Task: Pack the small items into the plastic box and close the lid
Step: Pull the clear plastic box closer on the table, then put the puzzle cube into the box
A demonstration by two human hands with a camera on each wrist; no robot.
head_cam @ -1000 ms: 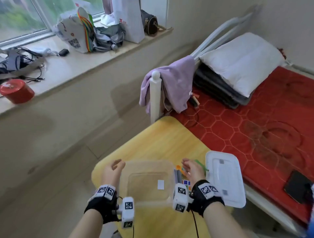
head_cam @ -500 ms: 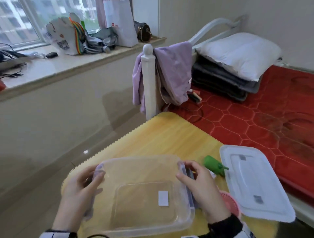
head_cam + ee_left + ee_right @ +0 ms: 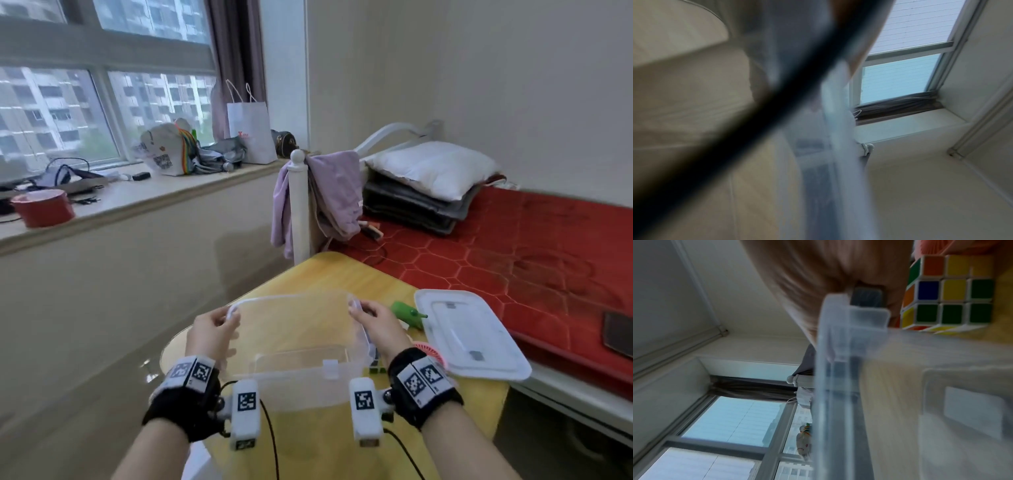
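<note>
fingers of left hand [image 3: 209, 334] and right hand [image 3: 375, 325] curl over opposite rims of clear plastic box [image 3: 301, 346], over yellow table [image 3: 329, 274]. lid [image 3: 469, 334], green toy [image 3: 407, 313], cube [image 3: 947, 293] lie to its right.

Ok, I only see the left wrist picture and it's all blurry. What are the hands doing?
Observer: The left hand and right hand each grip the plastic box by its rim.
Operator: Where's the lid?
Observer: The lid lies off the box, to its right.
Operator: Any toys to pack?
Observer: A colourful puzzle cube sits just outside the box, by the right hand.
</note>
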